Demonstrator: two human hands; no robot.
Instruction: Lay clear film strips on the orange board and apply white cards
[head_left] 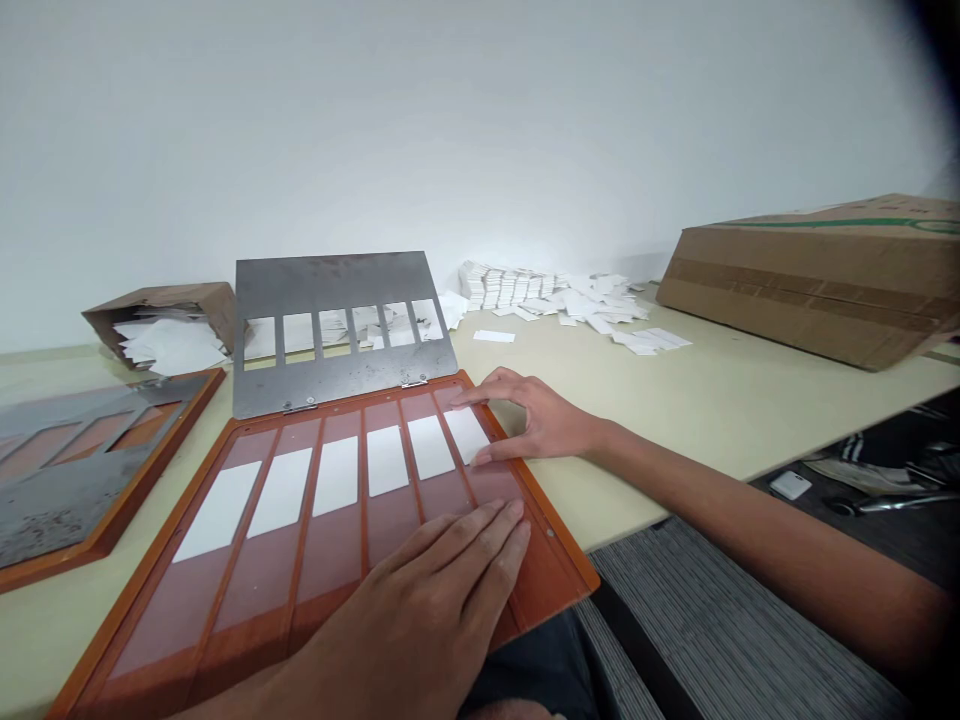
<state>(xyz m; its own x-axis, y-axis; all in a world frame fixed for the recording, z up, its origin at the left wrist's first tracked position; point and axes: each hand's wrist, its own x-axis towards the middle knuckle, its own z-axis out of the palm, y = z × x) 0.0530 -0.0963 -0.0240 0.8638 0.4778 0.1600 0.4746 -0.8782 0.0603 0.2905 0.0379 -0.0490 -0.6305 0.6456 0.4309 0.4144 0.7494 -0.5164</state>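
Note:
My right hand (536,415) curves round the rightmost white card (466,435), index finger at its far end and thumb at its near end. The card lies in the last slot of an orange-brown tray (555,590) with clear film strips. Several more white cards (388,460) sit in the slots to its left. Stretched flat, my left hand (457,580) rests on the tray's near right part, fingers together and holding nothing. Hinged to the tray's far edge, a grey metal frame (330,285) with several rectangular windows stands raised.
A second tray with a metal frame (45,500) lies at left. Behind it, an open cardboard box (217,305) holds white papers. Stacked and loose white cards (592,300) lie by the wall. A large cardboard box (810,290) stands at right, and a striped grey chair (712,620) is below the table's edge.

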